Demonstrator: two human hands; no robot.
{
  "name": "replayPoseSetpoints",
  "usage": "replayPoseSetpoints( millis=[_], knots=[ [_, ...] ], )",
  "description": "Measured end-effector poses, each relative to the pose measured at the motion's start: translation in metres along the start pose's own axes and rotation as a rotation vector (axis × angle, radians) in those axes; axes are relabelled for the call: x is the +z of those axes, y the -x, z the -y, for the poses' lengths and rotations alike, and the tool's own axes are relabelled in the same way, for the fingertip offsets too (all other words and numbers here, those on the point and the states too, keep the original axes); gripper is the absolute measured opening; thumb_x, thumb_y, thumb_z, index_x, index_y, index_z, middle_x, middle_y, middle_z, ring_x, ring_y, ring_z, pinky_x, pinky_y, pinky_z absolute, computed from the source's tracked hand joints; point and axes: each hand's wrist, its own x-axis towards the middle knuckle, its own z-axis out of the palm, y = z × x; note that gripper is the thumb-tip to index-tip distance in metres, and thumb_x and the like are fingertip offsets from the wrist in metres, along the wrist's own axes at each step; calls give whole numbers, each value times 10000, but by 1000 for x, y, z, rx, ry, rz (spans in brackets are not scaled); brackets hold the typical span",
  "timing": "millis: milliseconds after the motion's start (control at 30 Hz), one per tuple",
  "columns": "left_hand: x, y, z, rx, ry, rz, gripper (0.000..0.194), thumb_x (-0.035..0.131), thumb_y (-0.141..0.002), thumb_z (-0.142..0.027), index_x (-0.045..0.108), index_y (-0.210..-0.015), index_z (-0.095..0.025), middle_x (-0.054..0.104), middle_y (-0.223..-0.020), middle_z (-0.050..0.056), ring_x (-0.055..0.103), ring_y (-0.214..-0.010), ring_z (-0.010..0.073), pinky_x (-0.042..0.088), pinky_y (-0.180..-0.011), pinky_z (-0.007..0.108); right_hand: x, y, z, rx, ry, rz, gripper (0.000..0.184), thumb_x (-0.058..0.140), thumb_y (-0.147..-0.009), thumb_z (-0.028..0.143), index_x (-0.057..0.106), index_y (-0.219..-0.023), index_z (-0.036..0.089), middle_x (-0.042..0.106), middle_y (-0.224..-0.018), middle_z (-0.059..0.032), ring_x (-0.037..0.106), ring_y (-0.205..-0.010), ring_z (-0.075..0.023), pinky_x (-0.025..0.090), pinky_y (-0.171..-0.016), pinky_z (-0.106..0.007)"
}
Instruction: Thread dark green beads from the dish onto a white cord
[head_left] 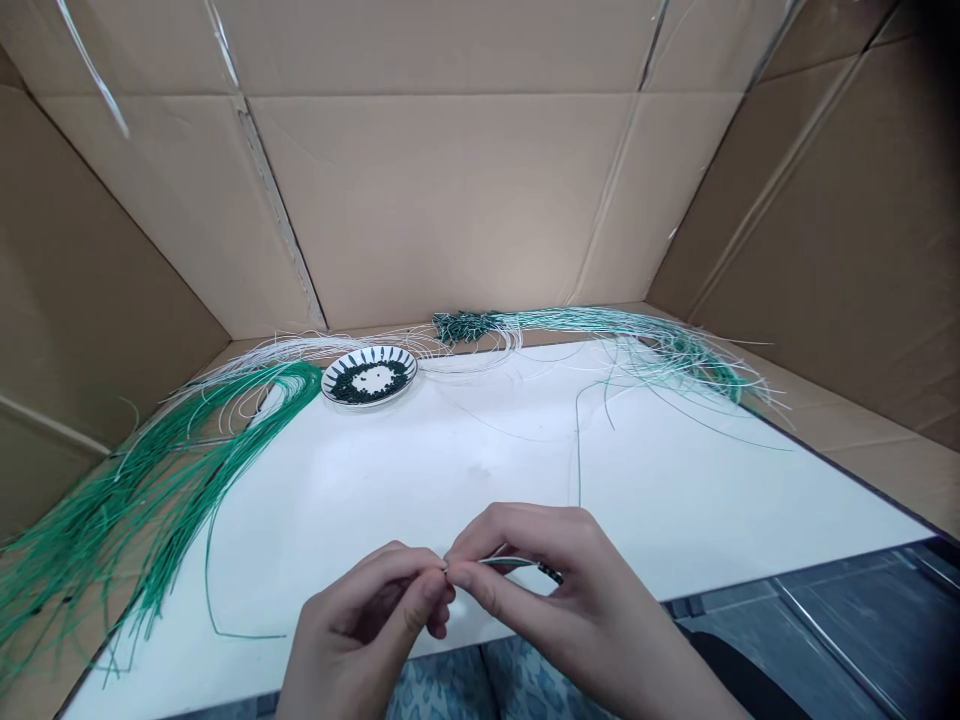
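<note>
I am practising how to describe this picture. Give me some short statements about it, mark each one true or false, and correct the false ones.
1. The left hand and the right hand are far apart. False: their fingertips meet on a thin strand.
2. The patterned plate holds dark beads. True.
3. The plate stands at the near edge of the white board, beside the hands. False: it stands at the far edge.
4. A bundle of green cords lies on the left and spills over the board's edge. True.
5. Cardboard walls stand behind the board. True.
</note>
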Motion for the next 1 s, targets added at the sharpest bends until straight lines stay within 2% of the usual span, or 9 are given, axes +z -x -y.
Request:
replayPoseSetpoints(
  millis=[200,333,500,667,733,867,933,1000],
  knots=[
    [0,-9,11,-186,131,12,334,876,-662,-524,769,-584,-217,619,-496,-39,575,-524,135,488,-552,226,11,4,-26,-111,-14,-124,152,710,-920,162,848,-879,212,814,-811,-21,726,-735,-153,529,-718,-184],
    [0,-14,15,-231,179,4,404,916,-573,-560,753,-559,-191,622,-459,-36,563,-467,118,475,-512,218,11,1,-35,-174,-7,-170,161,741,-889,151,865,-898,254,831,-816,-20,740,-713,-164,538,-689,-190],
    [3,-20,21,-248,233,20,452,945,-488,-575,742,-540,-175,624,-450,-32,515,-419,90,441,-459,197,11,-1,-36,-164,57,-215,159,721,-862,117,859,-845,195,806,-732,-45,709,-636,-162,515,-608,-205],
    [5,-18,20,-237,204,34,435,914,-561,-581,752,-544,-177,601,-466,-38,560,-480,105,474,-532,196,12,2,-38,-77,90,-205,161,664,-871,158,820,-831,165,746,-710,-35,671,-643,-153,505,-596,-213],
    [5,-16,18,-237,159,39,423,903,-583,-581,765,-565,-181,624,-502,-32,574,-512,113,478,-554,195,11,1,-38,-46,81,-185,168,645,-874,166,812,-885,157,749,-747,-41,679,-660,-157,525,-613,-216],
    [6,-15,14,-227,112,40,396,891,-602,-579,800,-644,-196,632,-517,-31,582,-551,130,486,-588,201,7,-2,-37,-65,46,-112,202,633,-870,145,802,-978,168,768,-849,-54,703,-734,-163,553,-661,-219],
    [6,-15,12,-215,106,36,396,888,-606,-577,784,-620,-195,618,-512,-34,575,-548,130,482,-587,202,6,-2,-37,-74,48,-92,161,637,-858,130,784,-905,172,752,-823,-37,697,-732,-156,553,-677,-216],
    [6,-15,11,-198,103,29,387,887,-615,-562,762,-594,-196,616,-525,-33,567,-540,128,477,-575,205,5,-1,-35,-57,57,-143,112,637,-818,111,726,-820,179,708,-767,-2,677,-695,-139,546,-681,-212]
  ],
)
